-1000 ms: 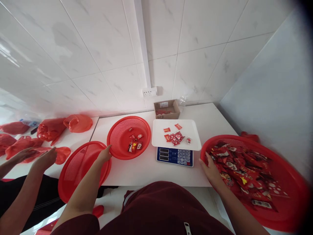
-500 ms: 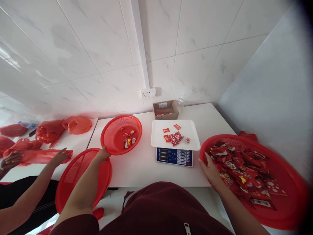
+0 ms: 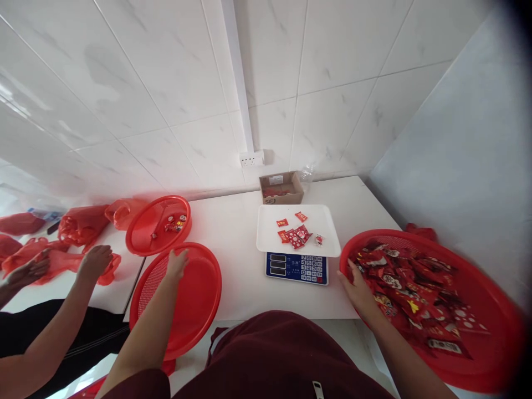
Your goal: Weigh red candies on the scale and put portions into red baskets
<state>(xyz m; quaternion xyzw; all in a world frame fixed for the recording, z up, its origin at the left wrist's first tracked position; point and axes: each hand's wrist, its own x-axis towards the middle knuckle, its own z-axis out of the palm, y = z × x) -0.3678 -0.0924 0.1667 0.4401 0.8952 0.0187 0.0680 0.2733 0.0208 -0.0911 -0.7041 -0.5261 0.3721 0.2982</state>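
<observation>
My left hand (image 3: 177, 262) rests on the far rim of an empty red mesh basket (image 3: 195, 310) that overhangs the table's front edge, with the fingers hooked over the rim. Behind it sits a smaller red basket (image 3: 141, 235) holding a few candies (image 3: 174, 224). My right hand (image 3: 359, 289) grips the left rim of a large red basket (image 3: 490, 354) piled with red-wrapped candies (image 3: 409, 293), fingers inside and thumb outside. Between the hands stands a scale (image 3: 296, 267) whose white tray (image 3: 270, 235) carries several candy packets (image 3: 296, 234).
A small open cardboard box (image 3: 281, 188) stands at the wall behind the scale, under a socket (image 3: 251, 159). On the left table a co-worker's hands (image 3: 95, 260) handle red plastic bags (image 3: 83, 224). A white panel closes off the right side.
The small basket with candies has slid left across the table. My left hand let go of it and drew the empty basket to the right. My right hand has stayed put.
</observation>
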